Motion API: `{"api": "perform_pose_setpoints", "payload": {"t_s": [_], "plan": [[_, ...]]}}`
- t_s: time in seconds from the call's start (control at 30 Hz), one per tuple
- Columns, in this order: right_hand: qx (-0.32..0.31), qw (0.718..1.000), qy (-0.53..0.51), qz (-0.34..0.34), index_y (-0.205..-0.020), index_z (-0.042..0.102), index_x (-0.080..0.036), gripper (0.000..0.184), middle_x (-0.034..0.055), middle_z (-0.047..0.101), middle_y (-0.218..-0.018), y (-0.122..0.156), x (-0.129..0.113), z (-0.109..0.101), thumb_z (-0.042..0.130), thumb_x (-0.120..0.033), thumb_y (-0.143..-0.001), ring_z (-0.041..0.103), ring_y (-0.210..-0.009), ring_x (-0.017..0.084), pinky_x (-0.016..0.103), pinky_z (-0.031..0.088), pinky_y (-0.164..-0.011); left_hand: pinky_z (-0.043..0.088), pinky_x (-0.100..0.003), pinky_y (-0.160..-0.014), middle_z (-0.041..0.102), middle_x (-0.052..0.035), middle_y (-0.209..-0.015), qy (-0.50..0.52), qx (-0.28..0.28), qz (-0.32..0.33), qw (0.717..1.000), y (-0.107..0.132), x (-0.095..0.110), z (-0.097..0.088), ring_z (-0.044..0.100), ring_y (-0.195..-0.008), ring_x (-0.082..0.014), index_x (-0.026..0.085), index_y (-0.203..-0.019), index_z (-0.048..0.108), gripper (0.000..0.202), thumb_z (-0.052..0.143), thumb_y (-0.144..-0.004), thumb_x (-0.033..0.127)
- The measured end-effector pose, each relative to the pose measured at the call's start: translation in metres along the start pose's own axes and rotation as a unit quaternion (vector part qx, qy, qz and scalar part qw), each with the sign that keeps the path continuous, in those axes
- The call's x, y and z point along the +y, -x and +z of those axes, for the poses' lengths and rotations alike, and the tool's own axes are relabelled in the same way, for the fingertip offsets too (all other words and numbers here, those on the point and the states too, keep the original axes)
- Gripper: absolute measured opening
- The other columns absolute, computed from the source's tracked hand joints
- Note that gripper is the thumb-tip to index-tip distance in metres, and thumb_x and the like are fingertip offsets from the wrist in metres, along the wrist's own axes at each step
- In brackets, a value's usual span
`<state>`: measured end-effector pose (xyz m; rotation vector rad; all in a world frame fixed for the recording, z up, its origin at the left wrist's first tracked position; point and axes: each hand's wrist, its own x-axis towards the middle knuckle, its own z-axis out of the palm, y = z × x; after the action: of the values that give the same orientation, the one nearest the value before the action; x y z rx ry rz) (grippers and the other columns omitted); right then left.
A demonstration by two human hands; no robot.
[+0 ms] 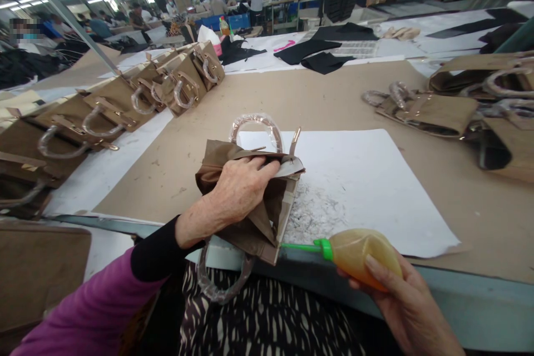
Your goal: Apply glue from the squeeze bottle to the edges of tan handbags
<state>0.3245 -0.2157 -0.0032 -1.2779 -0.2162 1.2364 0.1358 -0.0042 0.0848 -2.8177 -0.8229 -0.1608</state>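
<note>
A brown handbag (254, 228) with plastic-wrapped handles lies at the table's front edge, its mouth gaping toward me. One handle stands up behind it; the other hangs down over my lap. My left hand (240, 186) grips the bag's upper side, fingers bent over the lining near the pale edge. In my right hand (400, 295) is a squeeze bottle (362, 256) of amber liquid, held on its side. Its long green nozzle points left, and the tip is at the bag's lower front corner; whether it touches I cannot tell.
Beneath the bag, a white paper sheet (367, 183) marked with dark smears lies on brown board (334, 94). A row of similar bags (104, 117) lines the left side. More bags (434, 111) lie at right. Black pieces (308, 50) are at the back; people work beyond.
</note>
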Motion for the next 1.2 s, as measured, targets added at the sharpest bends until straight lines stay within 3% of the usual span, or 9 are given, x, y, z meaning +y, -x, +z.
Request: {"api": "perform_pose_setpoints", "payload": {"t_s": [0.27, 0.5, 0.7, 0.87, 1.07, 1.2], "plan": [[-0.009, 1.000, 0.000, 0.013, -0.099, 0.067, -0.017, 0.039, 0.0109, 0.069, -0.091, 0.000, 0.002, 0.009, 0.081, -0.039, -0.070, 0.066, -0.070, 0.029, 0.031, 0.054, -0.053, 0.046, -0.027, -0.062, 0.066, -0.0070, -0.091, -0.001, -0.006, -0.001, 1.000, 0.000, 0.000, 0.001, 0.061, -0.076, -0.0188, 0.018, -0.104, 0.060, 0.024, 0.042, -0.088, 0.013], [-0.033, 0.999, 0.012, 0.022, -0.103, 0.066, -0.019, 0.034, 0.0109, 0.067, -0.094, 0.012, 0.006, 0.003, 0.076, -0.039, -0.077, 0.064, -0.072, 0.026, 0.030, 0.053, -0.054, 0.046, -0.028, -0.062, 0.066, -0.0067, -0.091, 0.004, 0.005, 0.002, 1.000, 0.000, -0.001, 0.002, 0.061, -0.077, -0.0187, 0.018, -0.104, 0.059, 0.024, 0.043, -0.087, 0.013], [-0.036, 0.996, 0.073, -0.043, -0.108, 0.062, -0.024, 0.035, 0.0088, 0.064, -0.103, 0.008, 0.004, -0.004, 0.074, -0.039, -0.078, 0.060, -0.085, 0.027, 0.031, 0.055, -0.061, 0.050, -0.031, -0.070, 0.066, -0.0088, -0.096, 0.022, 0.003, 0.001, 1.000, -0.004, 0.000, 0.000, 0.062, -0.082, -0.0195, 0.017, -0.104, 0.059, 0.024, 0.042, -0.088, 0.011], [-0.036, 0.983, 0.144, -0.108, -0.109, 0.057, -0.026, 0.036, 0.0051, 0.064, -0.103, -0.007, -0.001, 0.000, 0.072, -0.042, -0.080, 0.060, -0.087, 0.025, 0.028, 0.055, -0.067, 0.051, -0.034, -0.069, 0.067, -0.0085, -0.095, 0.028, -0.008, -0.004, 1.000, -0.006, -0.001, -0.002, 0.063, -0.081, -0.0212, 0.017, -0.104, 0.059, 0.025, 0.041, -0.088, 0.012], [-0.019, 0.958, 0.231, -0.170, -0.110, 0.053, -0.026, 0.043, 0.0032, 0.065, -0.104, -0.027, -0.009, 0.004, 0.075, -0.044, -0.077, 0.060, -0.093, 0.026, 0.030, 0.052, -0.079, 0.052, -0.036, -0.072, 0.066, -0.0070, -0.094, 0.040, -0.021, -0.002, 0.999, -0.010, -0.004, -0.003, 0.063, -0.086, -0.0223, 0.017, -0.103, 0.058, 0.025, 0.041, -0.087, 0.010], [-0.001, 0.926, 0.310, -0.216, -0.110, 0.052, -0.025, 0.044, 0.0027, 0.064, -0.100, -0.039, -0.013, 0.009, 0.072, -0.048, -0.078, 0.061, -0.085, 0.025, 0.033, 0.051, -0.078, 0.051, -0.035, -0.070, 0.065, -0.0069, -0.091, 0.044, -0.025, -0.002, 0.999, -0.015, -0.007, -0.003, 0.063, -0.085, -0.0229, 0.018, -0.104, 0.058, 0.025, 0.041, -0.087, 0.011]]}}
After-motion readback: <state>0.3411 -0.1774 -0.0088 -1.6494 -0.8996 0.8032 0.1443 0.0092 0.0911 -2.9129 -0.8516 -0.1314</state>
